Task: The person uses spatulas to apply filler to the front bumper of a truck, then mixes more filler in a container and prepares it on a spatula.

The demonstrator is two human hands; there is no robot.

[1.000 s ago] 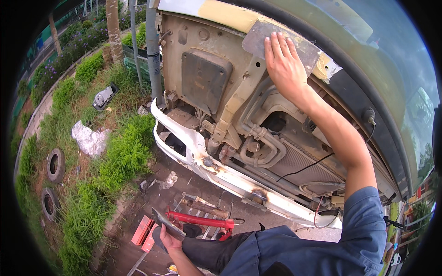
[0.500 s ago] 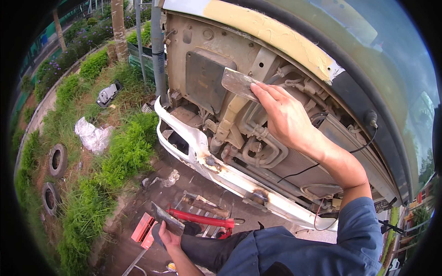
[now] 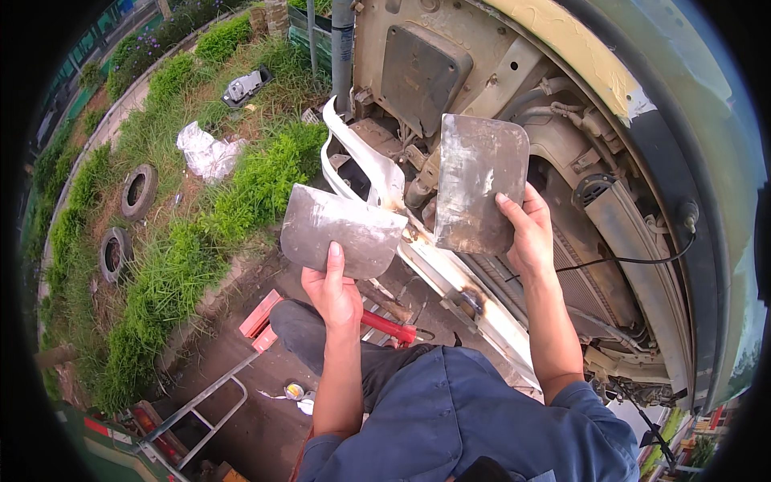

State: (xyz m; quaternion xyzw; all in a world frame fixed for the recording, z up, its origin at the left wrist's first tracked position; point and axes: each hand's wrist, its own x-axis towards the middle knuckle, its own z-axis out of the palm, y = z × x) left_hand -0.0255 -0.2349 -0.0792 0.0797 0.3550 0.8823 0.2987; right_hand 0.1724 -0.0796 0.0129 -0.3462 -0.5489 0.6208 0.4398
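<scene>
My left hand [image 3: 333, 296] pinches the lower edge of a grey metal filler spreader [image 3: 341, 229], thumb on its face. Rounded corners and pale smears show on this flat plate. A second, similar filler spreader [image 3: 482, 181] stands more upright in my right hand [image 3: 532, 231], gripped at its lower right side. Both plates are held side by side with a small gap between them, in front of a vehicle's opened front. Higher up on the vehicle, cream-yellow filler [image 3: 566, 40] coats a panel strip. Most of my fingers are hidden behind the plates.
A white bumper [image 3: 430, 261] with scorched patches runs along the vehicle's lower front. A black cable [image 3: 626, 259] crosses the radiator area. Below lie a red jack [image 3: 385, 325], a red box [image 3: 261, 315] and a metal frame [image 3: 205, 418]. Old tyres [image 3: 139, 191] lie on the grass.
My right hand has come down and back from near the vehicle's coated panel, with its spreader. My left hand has risen with its spreader beside the other. The view has shifted.
</scene>
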